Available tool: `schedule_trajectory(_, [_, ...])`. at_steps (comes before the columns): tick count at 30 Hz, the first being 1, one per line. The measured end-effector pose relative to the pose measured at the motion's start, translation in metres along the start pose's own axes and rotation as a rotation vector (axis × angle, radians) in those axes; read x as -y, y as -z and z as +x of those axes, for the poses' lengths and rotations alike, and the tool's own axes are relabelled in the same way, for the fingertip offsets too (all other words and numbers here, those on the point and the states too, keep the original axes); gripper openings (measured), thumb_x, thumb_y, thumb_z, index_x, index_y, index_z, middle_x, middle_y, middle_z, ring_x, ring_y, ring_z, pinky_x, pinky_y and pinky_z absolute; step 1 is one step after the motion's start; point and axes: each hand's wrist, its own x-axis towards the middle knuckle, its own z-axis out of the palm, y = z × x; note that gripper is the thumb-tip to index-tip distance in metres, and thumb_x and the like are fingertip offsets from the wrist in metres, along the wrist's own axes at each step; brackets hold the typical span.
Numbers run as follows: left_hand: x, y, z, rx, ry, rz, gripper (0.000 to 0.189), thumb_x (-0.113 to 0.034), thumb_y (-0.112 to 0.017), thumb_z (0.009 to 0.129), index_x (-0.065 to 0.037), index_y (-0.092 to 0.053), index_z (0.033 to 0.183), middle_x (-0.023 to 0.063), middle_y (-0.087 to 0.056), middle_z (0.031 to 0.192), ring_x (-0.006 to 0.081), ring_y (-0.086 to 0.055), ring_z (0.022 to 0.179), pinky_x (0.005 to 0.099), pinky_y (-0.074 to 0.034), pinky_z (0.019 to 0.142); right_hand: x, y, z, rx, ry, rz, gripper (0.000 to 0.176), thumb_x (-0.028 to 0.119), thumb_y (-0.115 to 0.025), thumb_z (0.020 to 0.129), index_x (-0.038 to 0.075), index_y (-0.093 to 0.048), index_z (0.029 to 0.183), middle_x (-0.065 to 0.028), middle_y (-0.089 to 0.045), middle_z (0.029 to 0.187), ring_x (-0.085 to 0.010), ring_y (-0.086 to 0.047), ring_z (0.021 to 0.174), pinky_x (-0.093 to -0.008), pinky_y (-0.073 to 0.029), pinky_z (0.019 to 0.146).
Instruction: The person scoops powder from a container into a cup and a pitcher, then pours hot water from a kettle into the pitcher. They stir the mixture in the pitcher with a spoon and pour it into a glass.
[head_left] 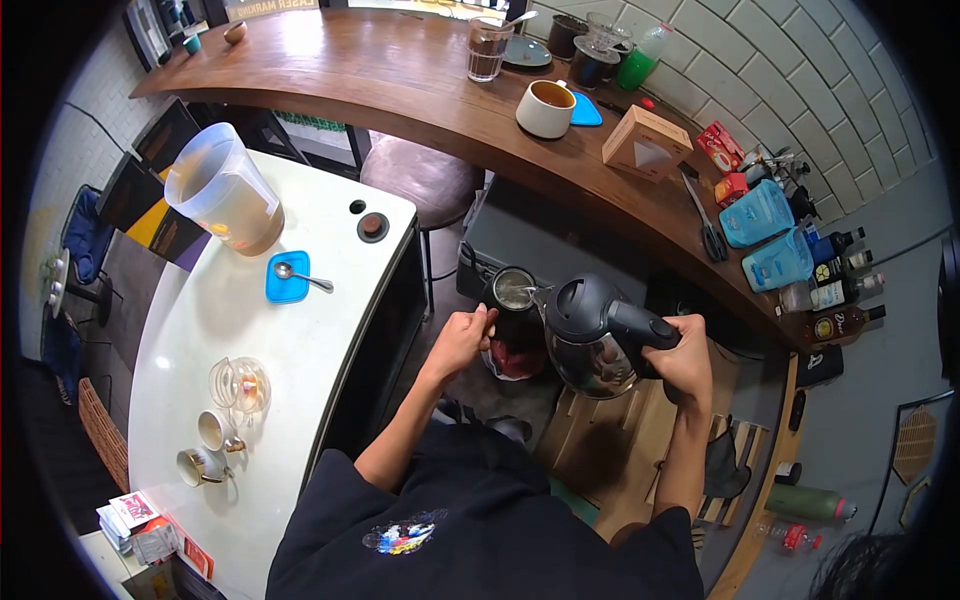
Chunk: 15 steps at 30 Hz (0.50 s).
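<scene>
Head view: right fingers (pixel 668 360) clamp a kettle (pixel 590 345), left fingers (pixel 484 322) a mug (pixel 518 322), beyond the white counter's edge (pixel 374 300).

Place: café-style kitchen | wooden counter (pixel 390 50) | cups (pixel 211 430) | electric kettle (pixel 576 312) | bottles (pixel 838 322) | round stool (pixel 412 176)

Free room leftward over white table (pixel 292 350), kettle (pixel 582 325) in the way rightward.

Kettle (pixel 585 330) in right hand (pixel 685 360): shiny metal-looking body (pixel 592 368), black plastic handle (pixel 638 325). Beyond grip: counter (pixel 400 60), smooth glossy wood.
</scene>
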Motion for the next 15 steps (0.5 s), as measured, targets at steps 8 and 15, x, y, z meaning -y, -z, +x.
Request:
schedule_trajectory(8, [-0.001, 0.000, -0.001, 0.014, -0.004, -0.011, 0.055, -0.038, -0.036, 0.106, -0.002, -0.055, 0.069, -0.0021, -0.047, 0.058, 0.0072, -0.040, 0.053, 0.0267, -0.034, 0.053, 0.007, 0.002, -0.005, -0.031, -0.009, 0.034, 0.007, -0.005, -0.058, 0.058, -0.001, -0.053, 0.057, 0.0080, -0.043, 0.057, -0.0005, -0.038, 0.055, -0.0225, -0.028, 0.047])
schedule_trajectory(15, [-0.003, -0.005, -0.002, 0.001, 0.010, -0.001, 0.055, -0.038, -0.037, 0.106, -0.001, -0.056, 0.070, -0.0012, -0.048, 0.058, 0.0078, -0.041, 0.054, 0.0267, -0.034, 0.054, 0.000, -0.001, -0.006, -0.032, -0.007, 0.046, 0.007, -0.005, -0.058, 0.059, -0.002, -0.053, 0.057, 0.0083, -0.044, 0.057, -0.0005, -0.039, 0.055, -0.0222, -0.028, 0.047])
